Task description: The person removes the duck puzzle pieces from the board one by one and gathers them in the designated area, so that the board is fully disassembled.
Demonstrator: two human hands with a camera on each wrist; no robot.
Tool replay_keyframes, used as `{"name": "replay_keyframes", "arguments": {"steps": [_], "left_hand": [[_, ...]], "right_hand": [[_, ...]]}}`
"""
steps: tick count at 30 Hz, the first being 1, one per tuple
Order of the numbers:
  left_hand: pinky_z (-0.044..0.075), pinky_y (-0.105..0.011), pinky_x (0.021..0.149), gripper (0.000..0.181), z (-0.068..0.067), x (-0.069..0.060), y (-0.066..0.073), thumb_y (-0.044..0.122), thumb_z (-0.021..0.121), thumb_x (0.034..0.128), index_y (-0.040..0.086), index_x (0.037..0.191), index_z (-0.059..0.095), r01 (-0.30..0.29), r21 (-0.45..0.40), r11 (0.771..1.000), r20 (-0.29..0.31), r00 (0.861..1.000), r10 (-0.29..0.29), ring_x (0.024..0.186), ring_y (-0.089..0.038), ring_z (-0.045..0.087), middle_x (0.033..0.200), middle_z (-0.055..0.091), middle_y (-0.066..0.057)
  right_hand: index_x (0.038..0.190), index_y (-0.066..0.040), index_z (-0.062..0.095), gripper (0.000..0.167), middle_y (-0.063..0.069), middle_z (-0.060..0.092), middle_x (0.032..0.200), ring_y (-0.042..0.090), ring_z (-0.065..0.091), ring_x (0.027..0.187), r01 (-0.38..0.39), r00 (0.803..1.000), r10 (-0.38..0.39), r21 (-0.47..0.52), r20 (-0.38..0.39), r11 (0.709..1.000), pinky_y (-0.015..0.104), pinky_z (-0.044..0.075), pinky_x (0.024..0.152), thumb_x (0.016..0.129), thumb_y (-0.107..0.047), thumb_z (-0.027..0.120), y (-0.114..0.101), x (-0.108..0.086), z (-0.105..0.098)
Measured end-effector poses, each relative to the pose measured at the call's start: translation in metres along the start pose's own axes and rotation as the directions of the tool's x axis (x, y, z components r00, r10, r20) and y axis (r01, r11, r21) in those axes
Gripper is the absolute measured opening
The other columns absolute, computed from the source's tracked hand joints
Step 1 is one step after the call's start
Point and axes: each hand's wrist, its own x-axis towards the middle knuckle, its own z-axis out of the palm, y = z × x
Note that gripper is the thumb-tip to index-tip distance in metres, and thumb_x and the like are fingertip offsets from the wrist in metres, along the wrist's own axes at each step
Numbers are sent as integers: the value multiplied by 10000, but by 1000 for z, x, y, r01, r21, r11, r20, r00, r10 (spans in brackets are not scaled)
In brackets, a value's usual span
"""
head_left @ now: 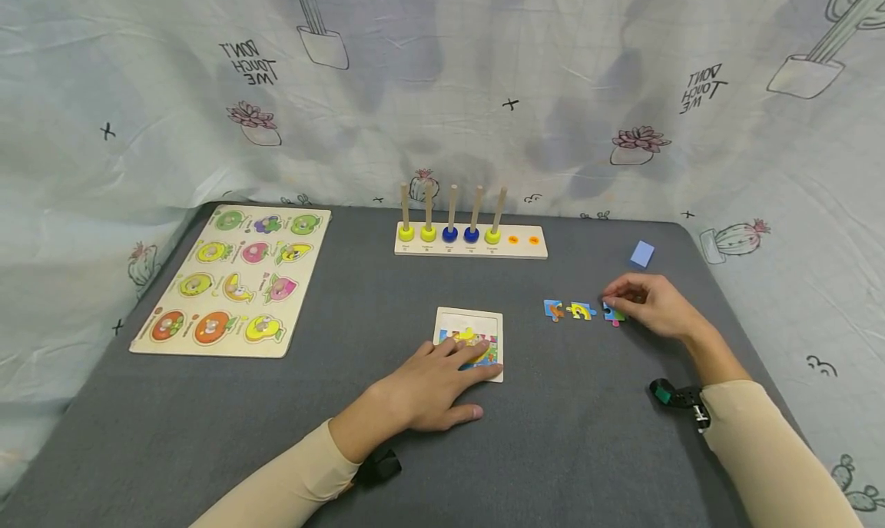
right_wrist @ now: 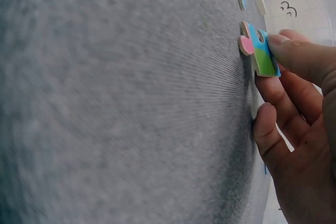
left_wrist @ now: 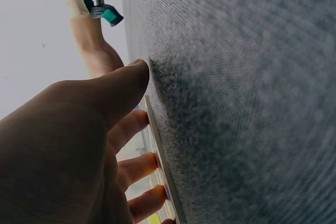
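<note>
Pinching a jigsaw piece [right_wrist: 266,60] in its fingertips, the right hand [head_left: 650,307] has two loose pieces [head_left: 551,308] to its left; the left hand [head_left: 435,386] lies spread on the puzzle tray [head_left: 477,314]. Probably light, stiff and thin, the piece suits a grip near one edge.

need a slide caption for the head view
The left hand rests on a puzzle board while the right hand pinches a jigsaw piece beside two loose pieces.

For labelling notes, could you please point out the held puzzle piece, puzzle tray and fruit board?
Held puzzle piece [right_wrist: 265,62], right wrist view: green area.
Puzzle tray [head_left: 472,318], head view: far rim.
Fruit board [head_left: 230,267], head view: bare wood.
</note>
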Motion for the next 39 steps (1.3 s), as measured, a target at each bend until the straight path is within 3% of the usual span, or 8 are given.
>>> {"name": "replay_keyframes", "arguments": {"steps": [13,17,24,34,39], "left_hand": [[333,-563,1142,651,0,-2,5,568,539,1020,370,1608,343,5,54,999,-18,1000,-5,1513,-306,301,1710,221,0],[336,-525,1143,688,-1,-4,11,577,547,1011,336,1619,330,15,101,995,-3,1000,-14,1513,-262,284,1714,211,-21],[365,-471,1158,741,3,-11,22,584,570,999,249,1619,343,15,115,993,-15,1000,-13,1513,-246,311,1712,180,-90],[345,-462,1179,721,5,-13,26,572,547,1015,247,1622,334,30,119,992,-22,999,-27,1519,-239,307,1711,202,-70],[342,-467,1181,696,5,-14,27,566,503,1036,234,1624,332,26,114,993,-12,1000,-25,1526,-248,303,1713,200,-78]], "right_hand": [[1056,-83,750,99,45,704,979,58,612,843,6,1000,-8,-69,-28,998,221,499,683,961,-74,723,-3,-2,5],[1038,-89,747,103,23,684,1027,6,595,896,60,997,-65,-102,-45,993,203,506,716,946,-46,733,-5,-3,7],[1042,-47,746,176,124,654,1161,-27,574,992,167,978,-179,-115,-106,979,172,513,721,911,68,720,-20,2,1],[1052,-70,743,92,92,618,1256,82,570,1076,122,991,-128,-121,-36,985,246,534,781,971,-54,701,-58,21,6],[1052,-100,737,90,87,615,1252,164,610,1049,185,983,-184,-74,17,980,279,555,789,975,-67,701,-72,31,13]]}}
